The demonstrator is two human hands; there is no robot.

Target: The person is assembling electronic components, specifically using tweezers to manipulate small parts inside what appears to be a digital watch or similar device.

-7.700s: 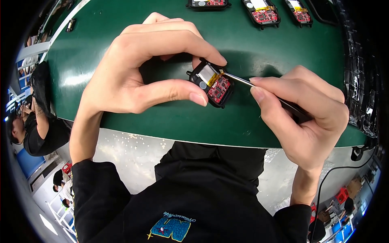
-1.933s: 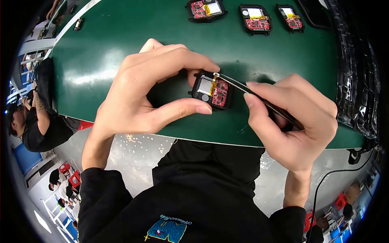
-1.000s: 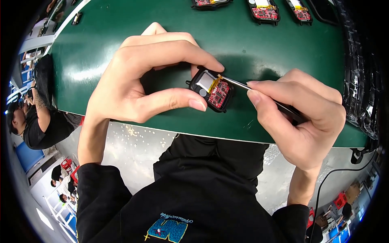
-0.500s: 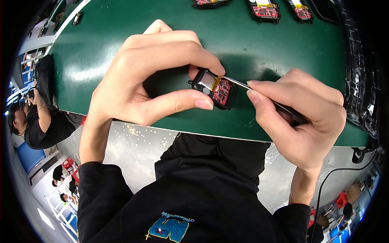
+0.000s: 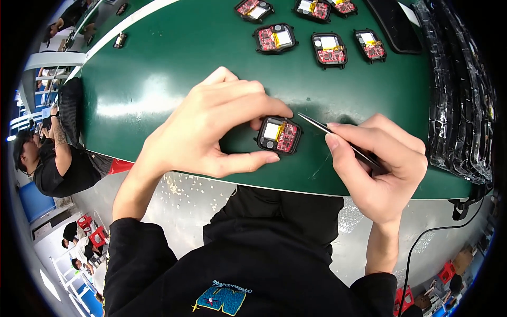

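Between the thumb and fingers of my left hand (image 5: 211,124) is an open smartwatch case (image 5: 279,136), gripped at its edges over the green tabletop. Inside its black shell show a red circuit board, a silver battery, yellow tape and a small round grey part. My right hand (image 5: 380,164) pinches a pair of tweezers (image 5: 317,122) between thumb and index finger. The tweezers' tips point up and left, a short way right of the case and apart from it.
Several more open watch cases (image 5: 329,50) lie at the far side of the green table (image 5: 174,68). A black tray (image 5: 393,26) is behind them at the right. Stacked black plastic trays (image 5: 454,95) line the right edge. Another person (image 5: 47,153) sits at the left.
The tweezers have drawn back from the watch case, which they touched before. The case now lies more level in my left hand. My view has shifted, showing more of the far cases.
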